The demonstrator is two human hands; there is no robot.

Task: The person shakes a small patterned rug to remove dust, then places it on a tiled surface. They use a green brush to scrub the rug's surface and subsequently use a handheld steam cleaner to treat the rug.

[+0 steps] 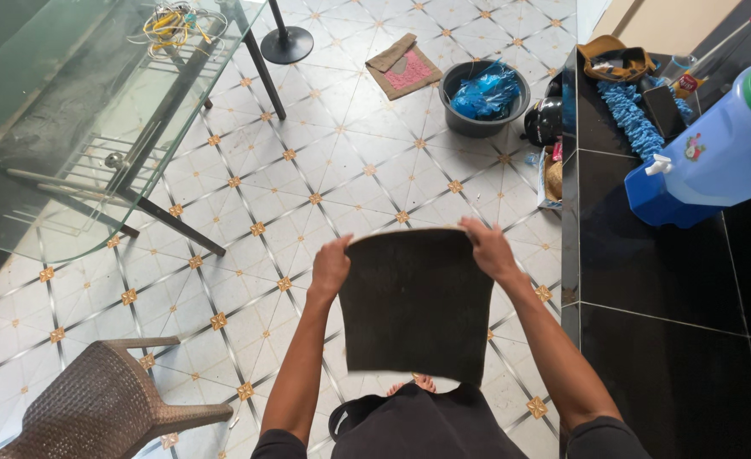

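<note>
A dark, nearly black rectangular mat (pixel 415 302) hangs flat in front of me over the tiled floor. My left hand (pixel 331 266) grips its top left corner. My right hand (pixel 487 248) grips its top right corner. Both arms reach forward and the mat's lower edge hangs near my waist. A bare foot (pixel 413 385) shows just under the mat.
A glass-topped table (pixel 69 127) with black legs stands at the left, wires on it. A brown wicker chair (pixel 103 404) is at the lower left. A black bucket (pixel 483 96) with blue plastic and a small doormat (pixel 404 66) lie ahead. A black counter (pixel 664 280) at the right carries a blue water dispenser (pixel 715 153).
</note>
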